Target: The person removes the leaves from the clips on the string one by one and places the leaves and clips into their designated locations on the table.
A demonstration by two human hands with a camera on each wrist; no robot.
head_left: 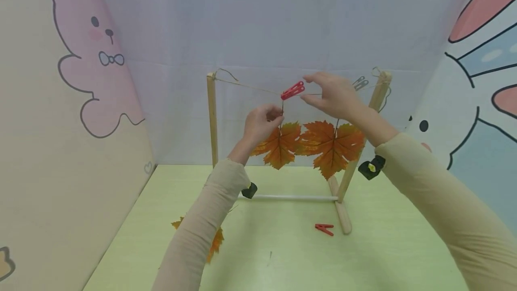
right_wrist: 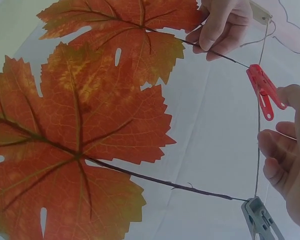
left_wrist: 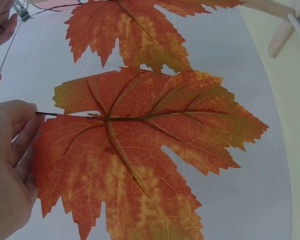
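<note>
My left hand (head_left: pixel 262 122) pinches the dark stem of an orange maple-like leaf (left_wrist: pixel 140 120) between thumb and fingers. The top of that stem meets a red clothespin (right_wrist: pixel 262 90), which is clamped on the string (head_left: pixel 250 86). Just right of the pin, my right hand (head_left: pixel 335 95) has its thumb and forefinger spread apart. In the right wrist view a fingertip lies at one of the pin's handles; whether it touches is hard to tell. A second orange leaf (head_left: pixel 333 145) hangs by its stem from a grey clothespin (right_wrist: pixel 260 220) farther right on the string.
The string runs between a left wooden post (head_left: pixel 212 120) and a right wooden post (head_left: pixel 379 93). A white rod (head_left: pixel 291 197) joins the stand low down. On the table lie a red clothespin (head_left: pixel 324 229) and another leaf (head_left: pixel 216 244), partly behind my left sleeve.
</note>
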